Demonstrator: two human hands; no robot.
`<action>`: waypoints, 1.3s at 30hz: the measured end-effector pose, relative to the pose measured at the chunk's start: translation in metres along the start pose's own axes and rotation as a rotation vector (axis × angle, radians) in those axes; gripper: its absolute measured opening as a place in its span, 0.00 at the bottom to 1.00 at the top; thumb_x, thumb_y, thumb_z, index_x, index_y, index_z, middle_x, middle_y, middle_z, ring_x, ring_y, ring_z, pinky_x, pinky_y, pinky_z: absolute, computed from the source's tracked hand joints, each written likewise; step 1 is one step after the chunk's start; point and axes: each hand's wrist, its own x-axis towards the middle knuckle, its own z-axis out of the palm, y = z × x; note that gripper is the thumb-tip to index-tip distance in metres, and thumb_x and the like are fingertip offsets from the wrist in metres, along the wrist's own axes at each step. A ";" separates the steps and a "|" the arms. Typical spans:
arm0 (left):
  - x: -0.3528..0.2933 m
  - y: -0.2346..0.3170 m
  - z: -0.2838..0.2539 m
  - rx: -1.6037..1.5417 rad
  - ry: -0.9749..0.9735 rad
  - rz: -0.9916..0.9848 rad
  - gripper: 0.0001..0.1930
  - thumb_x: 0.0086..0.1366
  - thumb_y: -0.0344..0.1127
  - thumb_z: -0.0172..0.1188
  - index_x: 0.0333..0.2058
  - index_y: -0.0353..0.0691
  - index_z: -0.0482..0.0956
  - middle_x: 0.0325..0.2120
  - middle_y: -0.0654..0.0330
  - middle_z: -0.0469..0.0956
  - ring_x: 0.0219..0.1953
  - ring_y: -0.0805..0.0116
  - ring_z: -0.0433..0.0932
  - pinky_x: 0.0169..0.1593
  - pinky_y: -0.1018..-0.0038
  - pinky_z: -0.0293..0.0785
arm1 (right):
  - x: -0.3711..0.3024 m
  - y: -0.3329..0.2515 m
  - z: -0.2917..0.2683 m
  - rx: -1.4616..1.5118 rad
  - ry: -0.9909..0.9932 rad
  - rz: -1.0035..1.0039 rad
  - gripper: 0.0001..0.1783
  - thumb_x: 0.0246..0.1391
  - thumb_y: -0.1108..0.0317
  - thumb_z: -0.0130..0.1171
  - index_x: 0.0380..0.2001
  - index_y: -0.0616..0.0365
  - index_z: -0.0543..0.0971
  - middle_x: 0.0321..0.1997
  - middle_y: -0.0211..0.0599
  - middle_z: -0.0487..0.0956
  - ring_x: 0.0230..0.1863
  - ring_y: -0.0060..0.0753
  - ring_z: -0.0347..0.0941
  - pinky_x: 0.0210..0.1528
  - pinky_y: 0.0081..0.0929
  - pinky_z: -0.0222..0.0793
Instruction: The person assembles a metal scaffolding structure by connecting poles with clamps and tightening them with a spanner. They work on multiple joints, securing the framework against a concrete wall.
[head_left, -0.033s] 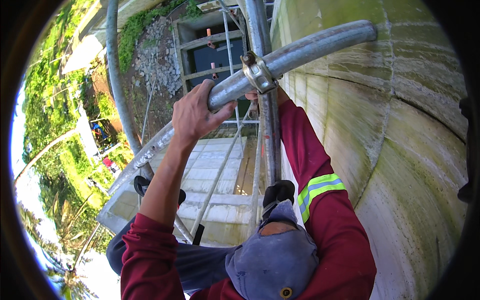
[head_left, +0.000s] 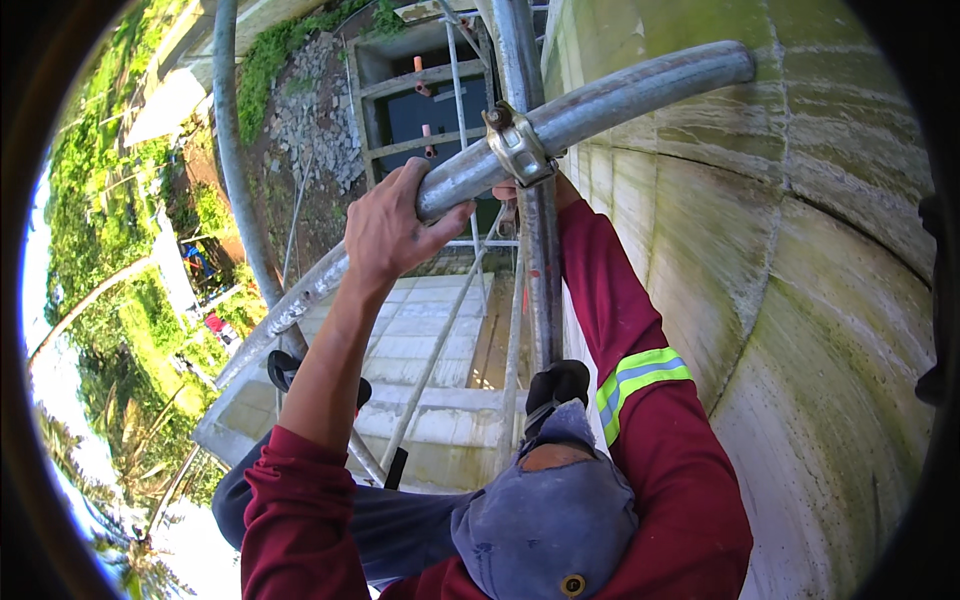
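Note:
My left hand (head_left: 383,225) is wrapped over a thick grey steel scaffold pipe (head_left: 640,92) that slants up to the right. A metal scaffold clamp (head_left: 520,147), with a bolt and nut, sits where this pipe crosses an upright steel pipe (head_left: 541,270). My right hand (head_left: 504,190) is mostly hidden behind the pipes just below the clamp. Only a bit of its curled fingers shows left of the upright, and its wrist on the right. A small metal end (head_left: 508,217) hangs under those fingers; its kind is unclear.
A stained concrete wall (head_left: 760,280) rises close on my right. Another upright pipe (head_left: 232,140) stands to the left, meeting the slanted pipe. Far below are thin braces (head_left: 440,360), a concrete slab (head_left: 420,310), rubble (head_left: 318,110) and an open pit (head_left: 415,115) with orange pipe stubs.

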 end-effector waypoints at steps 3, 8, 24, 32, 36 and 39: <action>0.000 -0.002 0.001 0.004 0.016 0.016 0.31 0.54 0.60 0.67 0.44 0.38 0.77 0.32 0.49 0.82 0.33 0.50 0.83 0.37 0.58 0.77 | 0.002 -0.002 0.007 0.014 -0.007 -0.007 0.30 0.56 0.41 0.64 0.52 0.54 0.77 0.40 0.35 0.82 0.25 0.25 0.77 0.21 0.21 0.76; 0.003 -0.004 0.001 0.018 0.038 0.034 0.32 0.54 0.61 0.66 0.45 0.37 0.77 0.31 0.50 0.82 0.33 0.51 0.83 0.37 0.58 0.78 | 0.007 -0.005 0.015 0.046 -0.058 -0.005 0.30 0.58 0.46 0.63 0.56 0.56 0.75 0.46 0.37 0.81 0.28 0.26 0.79 0.23 0.22 0.78; 0.007 -0.002 0.002 0.001 0.015 0.023 0.32 0.53 0.60 0.67 0.45 0.38 0.77 0.32 0.49 0.82 0.32 0.51 0.84 0.38 0.60 0.77 | 0.005 -0.013 0.035 0.114 -0.260 -0.038 0.33 0.58 0.51 0.64 0.61 0.58 0.72 0.56 0.41 0.79 0.48 0.28 0.81 0.34 0.25 0.85; 0.006 -0.003 0.000 0.003 0.010 0.022 0.31 0.54 0.60 0.67 0.44 0.37 0.77 0.31 0.49 0.82 0.33 0.50 0.83 0.37 0.59 0.78 | 0.007 -0.009 0.033 0.109 -0.218 -0.038 0.34 0.58 0.49 0.65 0.60 0.59 0.72 0.55 0.41 0.79 0.48 0.28 0.81 0.34 0.25 0.84; 0.006 -0.003 0.000 0.016 0.016 0.026 0.32 0.54 0.60 0.67 0.45 0.37 0.76 0.31 0.49 0.82 0.33 0.50 0.83 0.37 0.58 0.78 | 0.007 -0.010 0.036 0.109 -0.203 -0.041 0.35 0.57 0.48 0.65 0.60 0.59 0.72 0.55 0.41 0.79 0.48 0.28 0.81 0.34 0.25 0.84; 0.006 -0.005 0.001 0.015 0.031 0.038 0.32 0.54 0.60 0.67 0.45 0.37 0.76 0.31 0.49 0.82 0.34 0.50 0.83 0.37 0.58 0.77 | 0.007 -0.010 0.041 0.101 -0.190 -0.050 0.35 0.57 0.48 0.65 0.60 0.59 0.72 0.55 0.41 0.79 0.48 0.28 0.81 0.34 0.25 0.84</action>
